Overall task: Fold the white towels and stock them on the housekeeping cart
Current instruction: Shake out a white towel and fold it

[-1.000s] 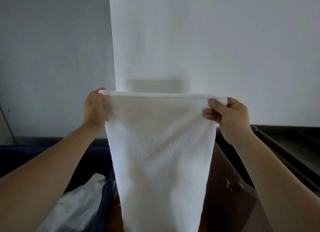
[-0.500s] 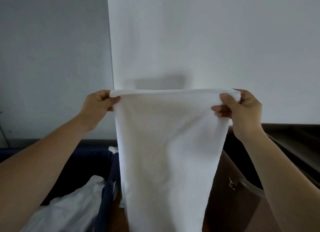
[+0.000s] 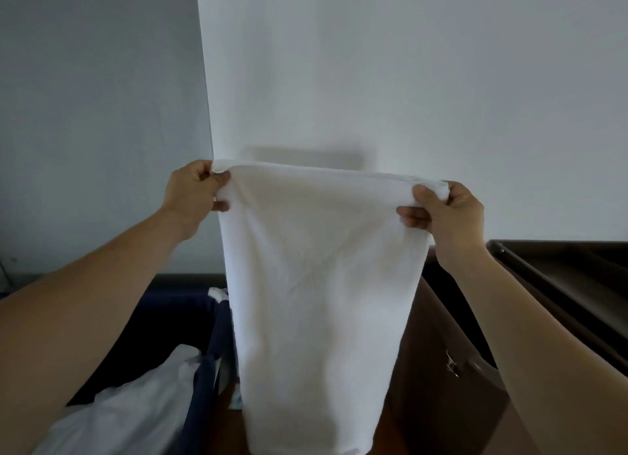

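Note:
A white towel [image 3: 316, 284] hangs straight down in front of me, held up by its top edge at about chest height. My left hand [image 3: 193, 196] pinches the top left corner, and my right hand [image 3: 445, 210] pinches the top right corner. The top edge is stretched nearly level between them, the right end a little lower. The towel's lower end reaches the bottom of the view. The dark brown housekeeping cart [image 3: 550, 284] stands to the right, behind my right forearm.
A dark blue linen bag [image 3: 200, 380] at lower left holds white laundry [image 3: 129, 407]. A white wall with a corner edge rises close behind the towel. A small metal latch [image 3: 451, 366] sits on the cart's side.
Both hands have shifted right and slightly apart with the towel. The right hand sank a little, so the top edge now slopes down to the right.

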### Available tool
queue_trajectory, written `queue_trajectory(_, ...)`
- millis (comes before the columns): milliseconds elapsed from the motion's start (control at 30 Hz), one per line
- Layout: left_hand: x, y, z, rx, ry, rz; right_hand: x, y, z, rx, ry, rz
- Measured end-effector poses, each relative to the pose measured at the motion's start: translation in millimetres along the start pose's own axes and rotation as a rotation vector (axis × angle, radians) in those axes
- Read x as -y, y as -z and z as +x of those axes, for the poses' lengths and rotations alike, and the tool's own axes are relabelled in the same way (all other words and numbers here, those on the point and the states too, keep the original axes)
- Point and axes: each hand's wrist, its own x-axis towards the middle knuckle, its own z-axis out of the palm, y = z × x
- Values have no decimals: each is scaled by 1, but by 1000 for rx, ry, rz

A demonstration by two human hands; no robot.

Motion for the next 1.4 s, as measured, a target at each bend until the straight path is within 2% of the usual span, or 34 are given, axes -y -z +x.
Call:
queue_trajectory(200, -13, -15, 18, -68, 33, -1, 6, -9, 25, 53, 4, 35)
queue_trajectory(367, -26, -21, 11, -94, -10, -94, 9, -3, 33, 115, 55, 110)
queue_trajectory(600, -16, 8, -62, -61, 46, -135, -7, 27, -31, 159, 4, 75)
queue_trajectory(700, -4, 26, -122, -76, 74, -95, -10, 43, -78, 173, -65, 43)
queue_trajectory(900, 36, 90, -267, 15, 231, -13, -36, 93, -223, 198, -208, -57)
queue_trajectory(1100, 106, 115, -380, 136, 503, 101, -91, 133, -332, 153, -536, -107)
queue_trajectory(1233, 138, 120, -414, 223, 645, 156, -127, 152, -364, 118, -689, -156)
queue_trajectory(1400, 163, 115, -414, 287, 771, 224, -149, 159, -360, 193, -753, -375)
